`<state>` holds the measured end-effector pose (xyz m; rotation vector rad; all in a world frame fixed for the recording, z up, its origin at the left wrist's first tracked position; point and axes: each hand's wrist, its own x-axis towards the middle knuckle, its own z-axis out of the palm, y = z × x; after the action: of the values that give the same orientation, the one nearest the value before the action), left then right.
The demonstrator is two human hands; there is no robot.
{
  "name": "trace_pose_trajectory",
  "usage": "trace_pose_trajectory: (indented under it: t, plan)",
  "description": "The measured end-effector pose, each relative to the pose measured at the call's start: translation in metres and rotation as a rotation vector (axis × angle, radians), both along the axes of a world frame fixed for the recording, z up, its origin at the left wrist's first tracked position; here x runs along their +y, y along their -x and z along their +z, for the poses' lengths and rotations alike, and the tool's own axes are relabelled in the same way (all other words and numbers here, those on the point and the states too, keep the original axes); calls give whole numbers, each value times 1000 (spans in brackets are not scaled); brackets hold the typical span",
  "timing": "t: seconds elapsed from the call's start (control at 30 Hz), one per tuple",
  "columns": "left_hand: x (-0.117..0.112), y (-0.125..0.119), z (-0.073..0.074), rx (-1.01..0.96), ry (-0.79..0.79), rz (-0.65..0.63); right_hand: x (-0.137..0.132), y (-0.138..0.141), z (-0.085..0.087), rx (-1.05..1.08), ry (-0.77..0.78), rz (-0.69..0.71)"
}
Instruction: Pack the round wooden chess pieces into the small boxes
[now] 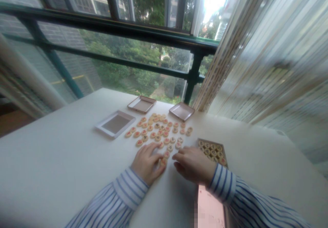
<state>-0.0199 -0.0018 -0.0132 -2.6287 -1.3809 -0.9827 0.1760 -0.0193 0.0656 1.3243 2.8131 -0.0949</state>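
Across the smooth white worktop (pixel 64 146), left to right, you have:

– One shallow white rectangular tray, grey inside (pixel 114 124).
– One shallow brown-rimmed tray (pixel 141 104), at the far edge.
– Your left hand (pixel 148 159), palm down, fingers loosely spread; a red-marked disc (pixel 163 161) sits between thumb and forefinger, pinched or merely touched, you cannot tell from this view.
– Loose round tan discs (pixel 160 132), wood-like, marked in red or black, some face-down; scattered mid-worktop ahead of both hands. Handling, by judgement: light, stiff, hardly fragile, perhaps slick on their faces. Take each by its rim, thumb opposite forefinger; press lightly, since a disc could skid.
– One second brown-rimmed tray (pixel 181 111), beyond the discs.
– Your right hand (pixel 193 163), fingers bent and close together, tips just beside the discs; whether anything is held, you cannot tell.
– One pale pink flat panel (pixel 211 204), partly under your striped sleeve (pixel 224 183).
– One brown-edged box (pixel 224 152), discs in close rows, near end hidden by your forearm.
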Motion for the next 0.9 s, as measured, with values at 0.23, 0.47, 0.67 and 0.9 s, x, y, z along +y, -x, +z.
trace_pose_trajectory:
  t: [0.23, 0.47, 0.67, 0.9]
  plan:
    - [-4, 0, 10, -18, -70, -12, -2, -6, 8, -1, 9, -23]
    - [-5, -6, 14, -1, -113, -36, -7, -21, 19, 83, -11, -64]
    - [-7, -15, 22, -9, -129, -78, -9, -38, 25, 189, -70, -113]
    - [-9, -35, 43, -47, -109, -108, -14, -55, 29, 364, -74, -153]
